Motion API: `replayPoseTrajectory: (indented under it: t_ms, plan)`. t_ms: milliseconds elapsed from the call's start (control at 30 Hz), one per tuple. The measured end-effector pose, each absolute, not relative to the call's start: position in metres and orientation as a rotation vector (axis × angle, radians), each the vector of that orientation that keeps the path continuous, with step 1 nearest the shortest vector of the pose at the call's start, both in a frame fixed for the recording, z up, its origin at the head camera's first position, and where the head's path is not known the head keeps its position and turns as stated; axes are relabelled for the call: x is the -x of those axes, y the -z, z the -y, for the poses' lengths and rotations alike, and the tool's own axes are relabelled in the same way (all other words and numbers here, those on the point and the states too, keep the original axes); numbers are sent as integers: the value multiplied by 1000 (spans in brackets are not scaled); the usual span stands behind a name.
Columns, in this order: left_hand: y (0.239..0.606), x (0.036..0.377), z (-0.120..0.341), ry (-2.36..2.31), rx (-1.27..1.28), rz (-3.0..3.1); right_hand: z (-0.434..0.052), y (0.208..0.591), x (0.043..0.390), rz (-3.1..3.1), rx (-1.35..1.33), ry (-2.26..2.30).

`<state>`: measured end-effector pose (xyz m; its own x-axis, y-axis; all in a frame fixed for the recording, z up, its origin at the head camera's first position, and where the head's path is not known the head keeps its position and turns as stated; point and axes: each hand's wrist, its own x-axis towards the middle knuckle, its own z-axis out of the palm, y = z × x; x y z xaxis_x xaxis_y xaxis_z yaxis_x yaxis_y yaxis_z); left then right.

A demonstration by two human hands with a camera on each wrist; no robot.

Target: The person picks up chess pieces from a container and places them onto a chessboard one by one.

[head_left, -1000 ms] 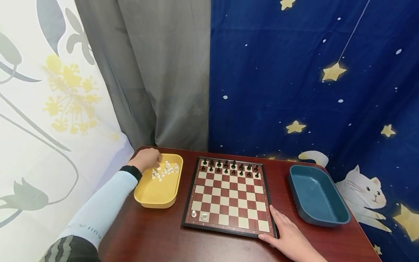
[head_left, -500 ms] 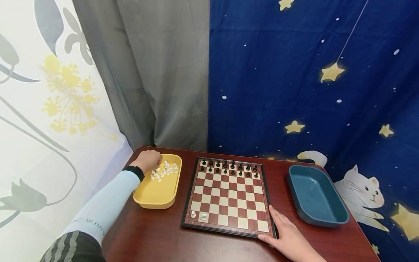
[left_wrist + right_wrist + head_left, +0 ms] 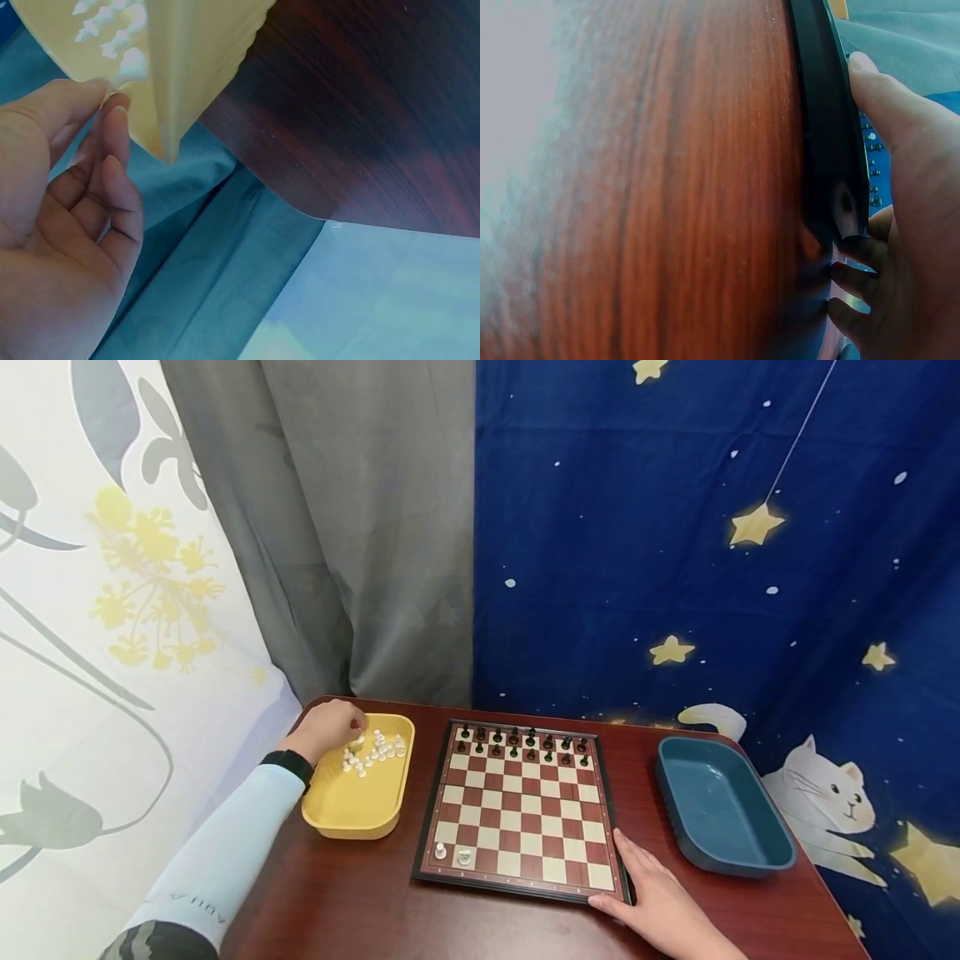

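My left hand [image 3: 330,727] reaches into the far left part of the yellow tray [image 3: 352,810]. Its thumb and index finger pinch a small white chess piece [image 3: 114,88], mostly hidden by the fingertips. Several other white chess pieces [image 3: 380,749] lie in the tray near that hand. At the near right corner of the chessboard [image 3: 530,822], my right hand [image 3: 660,897] rests with its thumb against the front edge and its fingers along the right side. Two white pieces are on the board's near left: a pawn [image 3: 440,851] and a knight-like piece [image 3: 465,857].
Two rows of black chess pieces [image 3: 513,749] stand along the board's far side. A blue tray [image 3: 723,810] sits to the right of the board on the reddish-brown table [image 3: 450,927]. Curtains [image 3: 412,568] hang behind and at the left.
My left hand stays at the tray's far left, then lifts slightly and shifts left, with a white piece now at its fingertips. The right hand keeps its place at the board's corner.
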<state>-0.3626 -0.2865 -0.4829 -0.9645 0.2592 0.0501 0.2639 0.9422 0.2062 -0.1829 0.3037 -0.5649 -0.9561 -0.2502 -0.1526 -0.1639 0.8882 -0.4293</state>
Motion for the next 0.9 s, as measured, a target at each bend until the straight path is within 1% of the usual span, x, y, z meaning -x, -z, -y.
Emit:
replayPoseTrajectory:
  t_ms: [233, 467, 633, 900]
  plan:
    - [482, 342, 282, 502, 387, 2965, -303, 563, 183, -2857, 310, 632]
    - [482, 312, 265, 598, 452, 2809, -303, 562, 182, -2857, 311, 635]
    - [477, 292, 239, 625, 528, 2737, -302, 559, 182, -2851, 320, 642]
    - [468, 266, 180, 620, 743, 2718, -303, 560, 180, -2866, 337, 628]
